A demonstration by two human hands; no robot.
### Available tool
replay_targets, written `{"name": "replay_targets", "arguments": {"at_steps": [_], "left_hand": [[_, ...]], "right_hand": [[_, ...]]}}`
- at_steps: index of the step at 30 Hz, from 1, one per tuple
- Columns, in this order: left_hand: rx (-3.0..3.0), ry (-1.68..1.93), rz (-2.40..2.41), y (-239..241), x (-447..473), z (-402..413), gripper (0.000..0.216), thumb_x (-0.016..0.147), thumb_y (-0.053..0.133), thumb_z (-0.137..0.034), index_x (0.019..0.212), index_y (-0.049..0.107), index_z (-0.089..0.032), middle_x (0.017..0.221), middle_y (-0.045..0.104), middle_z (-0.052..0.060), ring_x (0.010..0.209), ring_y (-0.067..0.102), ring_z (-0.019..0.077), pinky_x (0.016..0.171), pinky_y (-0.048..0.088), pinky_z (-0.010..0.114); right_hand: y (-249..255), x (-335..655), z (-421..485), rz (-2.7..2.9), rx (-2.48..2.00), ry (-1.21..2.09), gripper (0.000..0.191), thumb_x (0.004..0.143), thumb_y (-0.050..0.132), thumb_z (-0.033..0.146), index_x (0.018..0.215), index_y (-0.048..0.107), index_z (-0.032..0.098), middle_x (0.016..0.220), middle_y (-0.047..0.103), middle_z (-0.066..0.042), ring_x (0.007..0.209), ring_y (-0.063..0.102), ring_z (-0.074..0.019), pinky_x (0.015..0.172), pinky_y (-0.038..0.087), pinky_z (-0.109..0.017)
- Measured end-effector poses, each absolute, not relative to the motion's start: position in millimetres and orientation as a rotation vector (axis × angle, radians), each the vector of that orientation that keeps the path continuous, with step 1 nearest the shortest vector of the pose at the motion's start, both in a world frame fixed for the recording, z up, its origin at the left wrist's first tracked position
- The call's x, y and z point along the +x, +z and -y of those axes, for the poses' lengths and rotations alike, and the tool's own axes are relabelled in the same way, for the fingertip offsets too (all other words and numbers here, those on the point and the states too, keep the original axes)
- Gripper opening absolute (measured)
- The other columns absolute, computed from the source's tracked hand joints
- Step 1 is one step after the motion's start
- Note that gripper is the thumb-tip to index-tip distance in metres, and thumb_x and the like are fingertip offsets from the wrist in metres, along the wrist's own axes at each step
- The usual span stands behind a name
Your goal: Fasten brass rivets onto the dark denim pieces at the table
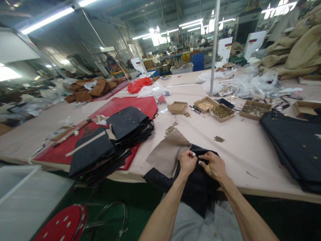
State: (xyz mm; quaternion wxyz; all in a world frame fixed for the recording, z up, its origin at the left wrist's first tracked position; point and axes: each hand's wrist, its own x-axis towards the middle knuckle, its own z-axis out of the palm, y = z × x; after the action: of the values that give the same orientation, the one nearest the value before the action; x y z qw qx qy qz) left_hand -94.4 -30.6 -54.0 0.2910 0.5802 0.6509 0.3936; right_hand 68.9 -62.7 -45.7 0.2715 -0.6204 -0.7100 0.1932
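A black fabric piece with a tan lining (173, 157) lies at the near edge of the pale table (240, 144) and hangs over toward my lap. My left hand (187, 163) and my right hand (213, 164) rest on the black cloth, fingertips pinched together at one spot where they meet. Both hands are closed on the fabric; anything small between the fingers is too tiny to make out. Loose brass rivets (171, 129) lie just beyond the piece, with a smaller heap (219, 139) to the right.
Stacks of black pieces lie on a red mat (110, 140) at left and at the far right (296, 144). Cardboard boxes of brass hardware (220, 112) stand mid-table, beside a metal pole (214, 47). A red stool (62, 224) is at lower left. Another person works far back.
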Motion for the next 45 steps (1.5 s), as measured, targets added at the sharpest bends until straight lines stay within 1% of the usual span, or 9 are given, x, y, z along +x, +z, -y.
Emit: {"name": "replay_targets", "arguments": {"at_steps": [4, 9, 19, 25, 28, 31, 36, 41, 45], "left_hand": [[1.418, 1.054, -1.74, -55.8, -93.5, 27.3, 0.01, 0.061, 0.07, -0.017, 0.069, 0.066, -0.015, 0.06, 0.063, 0.0, 0.053, 0.053, 0.0095, 0.052, 0.037, 0.019], [1.293, 1.095, -1.712, -54.9, -91.5, 26.4, 0.013, 0.058, 0.071, -0.016, 0.069, 0.066, -0.014, 0.062, 0.065, 0.001, 0.054, 0.056, 0.0105, 0.053, 0.039, 0.02], [1.473, 0.965, -1.706, -55.3, -98.5, 29.8, 0.009, 0.057, 0.069, -0.016, 0.064, 0.063, -0.016, 0.056, 0.06, -0.002, 0.05, 0.049, 0.0087, 0.049, 0.031, 0.019], [1.424, 1.057, -1.811, -54.9, -89.3, 33.3, 0.008, 0.062, 0.069, -0.02, 0.067, 0.064, -0.016, 0.057, 0.06, -0.002, 0.05, 0.05, 0.0092, 0.05, 0.034, 0.019], [1.417, 0.994, -1.913, -49.4, -84.5, 29.6, 0.009, 0.06, 0.071, -0.019, 0.066, 0.065, -0.017, 0.058, 0.063, -0.001, 0.052, 0.054, 0.0106, 0.052, 0.037, 0.02], [1.476, 0.865, -2.001, -38.4, -81.4, 21.6, 0.01, 0.054, 0.073, -0.014, 0.059, 0.064, -0.017, 0.056, 0.063, 0.0, 0.053, 0.055, 0.0126, 0.053, 0.036, 0.022], [1.505, 0.672, -1.998, -26.5, -85.3, 7.6, 0.017, 0.045, 0.077, -0.009, 0.054, 0.064, -0.017, 0.052, 0.062, 0.0, 0.053, 0.056, 0.0142, 0.051, 0.034, 0.024], [1.464, 0.606, -1.914, -35.0, -97.8, 1.0, 0.023, 0.042, 0.085, -0.017, 0.055, 0.065, -0.017, 0.052, 0.061, -0.001, 0.051, 0.055, 0.013, 0.049, 0.034, 0.022], [1.507, 0.595, -1.88, -37.0, -101.8, -1.2, 0.025, 0.042, 0.086, -0.02, 0.055, 0.065, -0.018, 0.053, 0.061, -0.001, 0.05, 0.053, 0.0125, 0.048, 0.033, 0.022]], "right_hand": [[-46.8, 66.2, 65.3, 1.945, -1.648, 0.426, 0.023, 0.087, 0.063, 0.036, 0.107, 0.074, 0.034, 0.102, 0.068, -0.002, 0.085, 0.064, -0.0172, 0.07, 0.041, -0.028], [-47.1, 64.2, 65.3, 1.961, -1.648, 0.374, 0.023, 0.086, 0.063, 0.037, 0.104, 0.076, 0.032, 0.1, 0.068, -0.003, 0.078, 0.063, -0.0166, 0.068, 0.041, -0.028], [-51.1, 71.9, 60.0, 1.863, -1.65, 0.539, 0.018, 0.076, 0.069, 0.03, 0.092, 0.077, 0.031, 0.096, 0.07, -0.001, 0.083, 0.064, -0.0177, 0.071, 0.044, -0.028], [-50.5, 70.5, 53.6, 1.77, -1.684, 0.55, 0.013, 0.081, 0.066, 0.037, 0.086, 0.077, 0.031, 0.094, 0.073, -0.001, 0.083, 0.066, -0.0193, 0.068, 0.044, -0.029], [-54.3, 70.1, 46.2, 1.717, -1.761, 0.575, 0.012, 0.077, 0.07, 0.04, 0.08, 0.077, 0.031, 0.089, 0.074, -0.001, 0.08, 0.067, -0.0207, 0.064, 0.043, -0.029], [-57.1, 70.0, 38.3, 1.694, -1.827, 0.597, 0.01, 0.072, 0.073, 0.04, 0.076, 0.077, 0.032, 0.083, 0.075, -0.001, 0.074, 0.067, -0.0214, 0.059, 0.041, -0.029], [-51.2, 70.1, 31.0, 1.722, -1.832, 0.6, 0.007, 0.065, 0.073, 0.032, 0.069, 0.078, 0.032, 0.069, 0.072, -0.004, 0.06, 0.064, -0.0202, 0.049, 0.034, -0.027], [-47.5, 69.9, 28.0, 1.71, -1.863, 0.629, 0.01, 0.062, 0.072, 0.026, 0.068, 0.079, 0.031, 0.065, 0.071, -0.005, 0.054, 0.061, -0.018, 0.046, 0.031, -0.026], [-49.0, 67.1, 30.0, 1.727, -1.832, 0.644, 0.007, 0.065, 0.071, 0.027, 0.067, 0.077, 0.03, 0.067, 0.072, -0.004, 0.059, 0.063, -0.0182, 0.049, 0.035, -0.025]]}}
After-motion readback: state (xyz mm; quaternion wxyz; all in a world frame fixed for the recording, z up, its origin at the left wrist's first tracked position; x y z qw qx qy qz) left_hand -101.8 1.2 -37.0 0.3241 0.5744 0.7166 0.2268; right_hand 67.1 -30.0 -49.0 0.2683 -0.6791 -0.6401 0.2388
